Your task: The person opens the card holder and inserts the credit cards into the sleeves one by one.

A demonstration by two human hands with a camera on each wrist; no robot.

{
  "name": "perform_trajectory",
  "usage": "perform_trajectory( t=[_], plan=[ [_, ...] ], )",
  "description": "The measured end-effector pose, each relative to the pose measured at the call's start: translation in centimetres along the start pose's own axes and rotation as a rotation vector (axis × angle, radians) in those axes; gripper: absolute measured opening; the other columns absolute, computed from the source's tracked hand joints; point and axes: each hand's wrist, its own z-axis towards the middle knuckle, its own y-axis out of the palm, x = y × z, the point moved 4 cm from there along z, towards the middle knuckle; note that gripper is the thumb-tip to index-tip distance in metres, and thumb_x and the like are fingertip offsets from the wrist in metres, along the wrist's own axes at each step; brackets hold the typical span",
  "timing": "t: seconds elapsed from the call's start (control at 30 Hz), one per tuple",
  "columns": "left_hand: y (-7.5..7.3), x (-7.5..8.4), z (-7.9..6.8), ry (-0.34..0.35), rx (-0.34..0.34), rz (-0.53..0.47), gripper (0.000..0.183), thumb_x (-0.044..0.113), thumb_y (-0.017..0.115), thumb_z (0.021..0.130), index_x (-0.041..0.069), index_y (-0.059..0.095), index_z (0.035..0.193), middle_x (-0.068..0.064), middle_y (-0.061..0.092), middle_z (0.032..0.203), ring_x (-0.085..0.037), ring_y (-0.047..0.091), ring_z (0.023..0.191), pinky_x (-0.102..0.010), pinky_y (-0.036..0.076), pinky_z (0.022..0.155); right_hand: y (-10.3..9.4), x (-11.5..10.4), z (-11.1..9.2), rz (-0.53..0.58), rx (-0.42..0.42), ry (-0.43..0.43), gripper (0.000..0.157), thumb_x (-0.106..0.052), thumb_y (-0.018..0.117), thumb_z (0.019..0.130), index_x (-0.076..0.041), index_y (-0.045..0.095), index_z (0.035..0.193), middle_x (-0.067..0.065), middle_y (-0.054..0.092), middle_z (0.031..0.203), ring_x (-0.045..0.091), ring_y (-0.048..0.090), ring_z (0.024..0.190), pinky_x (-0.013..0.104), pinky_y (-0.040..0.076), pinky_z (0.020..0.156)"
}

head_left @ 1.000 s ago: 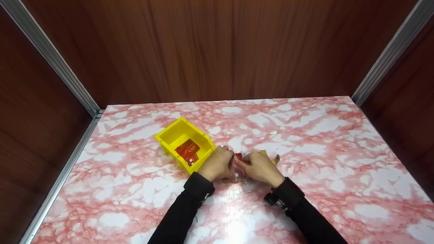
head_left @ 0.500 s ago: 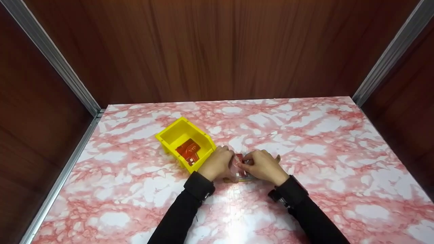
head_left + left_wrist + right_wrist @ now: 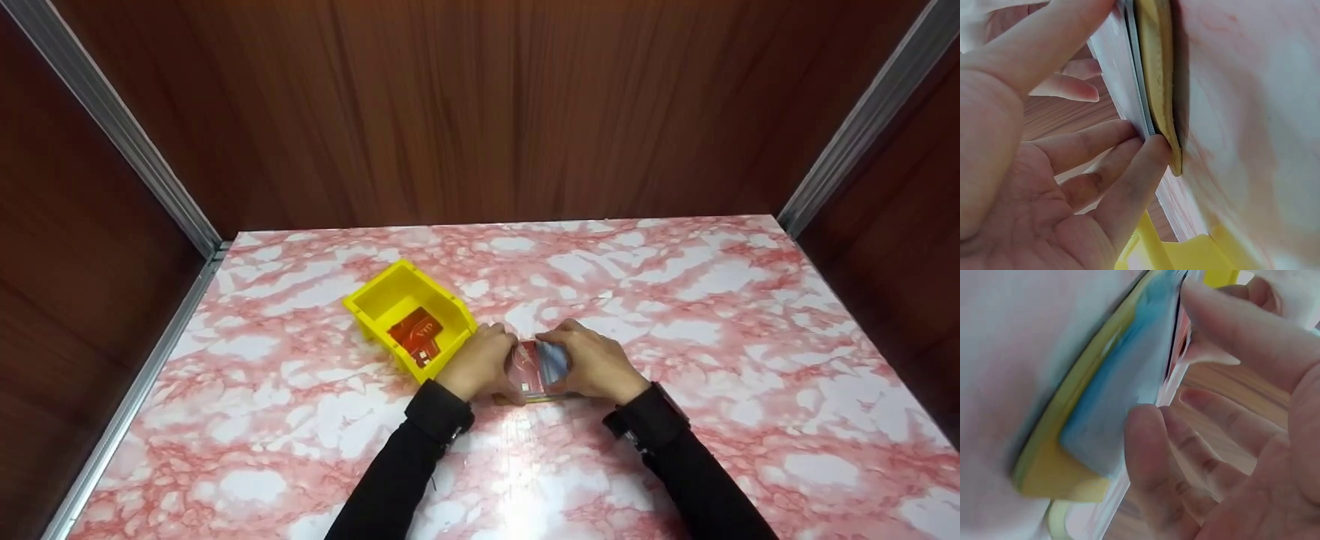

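A yellow card holder (image 3: 1158, 67) with clear plastic sleeves lies open on the table between my hands. Red cards (image 3: 527, 367) show through a sleeve in the head view. My left hand (image 3: 486, 364) grips the holder's left side, thumb at one edge and fingertips at the opposite one in the left wrist view. At the right side, my right hand (image 3: 592, 362) holds a bluish clear sleeve (image 3: 1123, 388) between thumb and fingers, above the yellow cover. The palm hides much of the holder's right part in the head view.
A yellow bin (image 3: 375, 292) stands tilted in direction beside my left hand, with red cards (image 3: 420, 330) inside, one marked VIP. The pink-and-white marbled table (image 3: 712, 315) ends at a brown wood-grain wall (image 3: 480, 112), with similar panels at both sides.
My right hand has shifted slightly right from the red card area and spread its grip, uncovering the bluish sleeve. The left hand stays in place.
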Motion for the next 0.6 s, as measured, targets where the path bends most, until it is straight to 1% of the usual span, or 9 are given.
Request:
perform_trajectory(
  t=[0.03, 0.1, 0.27, 0.37, 0.47, 0.6],
  plan=[
    [0.0, 0.0, 0.0, -0.004, -0.002, -0.005, 0.075, 0.04, 0.099, 0.064, 0.004, 0.068, 0.121, -0.009, 0.063, 0.114, -0.026, 0.056, 0.109, -0.036, 0.05, 0.1, -0.1, 0.1, 0.0, -0.011, -0.002, -0.002, 0.08, -0.022, 0.098, 0.066, -0.012, 0.066, 0.14, 0.007, 0.062, 0.127, 0.028, 0.064, 0.11, 0.052, 0.055, 0.089],
    [0.0, 0.0, -0.1, -0.013, -0.006, -0.013, 0.075, 0.039, 0.099, 0.064, 0.004, 0.068, 0.122, -0.009, 0.062, 0.115, -0.026, 0.056, 0.11, -0.037, 0.049, 0.101, -0.2, 0.3, -0.1, -0.018, -0.013, 0.004, 0.086, -0.024, 0.099, 0.065, -0.013, 0.063, 0.143, 0.007, 0.06, 0.131, 0.029, 0.063, 0.114, 0.054, 0.055, 0.091],
    [0.0, -0.1, -0.2, -0.021, -0.012, -0.016, 0.075, 0.04, 0.099, 0.065, 0.005, 0.068, 0.124, -0.009, 0.063, 0.115, -0.026, 0.055, 0.11, -0.036, 0.049, 0.101, -0.5, 0.9, -0.2, -0.029, -0.028, 0.009, 0.094, -0.027, 0.1, 0.062, -0.013, 0.06, 0.146, 0.007, 0.062, 0.13, 0.027, 0.064, 0.109, 0.054, 0.055, 0.088],
    [-0.1, 0.0, -0.2, -0.021, -0.014, -0.026, 0.076, 0.041, 0.099, 0.066, 0.005, 0.067, 0.124, -0.009, 0.062, 0.115, -0.025, 0.055, 0.109, -0.036, 0.049, 0.101, -0.8, 1.2, -0.3, -0.03, -0.034, 0.005, 0.095, -0.028, 0.1, 0.061, -0.013, 0.06, 0.146, 0.009, 0.063, 0.128, 0.027, 0.064, 0.106, 0.053, 0.055, 0.086],
    [-0.2, 0.0, -0.2, -0.009, -0.011, -0.026, 0.075, 0.04, 0.099, 0.065, 0.004, 0.068, 0.123, -0.009, 0.062, 0.114, -0.026, 0.055, 0.108, -0.036, 0.049, 0.1, -1.1, 1.7, -0.4, -0.031, -0.039, 0.007, 0.095, -0.027, 0.1, 0.061, -0.012, 0.06, 0.145, 0.01, 0.064, 0.13, 0.028, 0.064, 0.107, 0.053, 0.055, 0.087],
    [-0.2, 0.1, -0.2, 0.006, -0.005, -0.02, 0.075, 0.04, 0.099, 0.064, 0.004, 0.068, 0.122, -0.009, 0.062, 0.112, -0.026, 0.055, 0.108, -0.036, 0.049, 0.1, -1.5, 2.5, -0.5, -0.039, -0.064, 0.036, 0.094, -0.023, 0.1, 0.061, -0.013, 0.06, 0.145, 0.011, 0.065, 0.133, 0.028, 0.064, 0.109, 0.053, 0.055, 0.088]
  ],
)
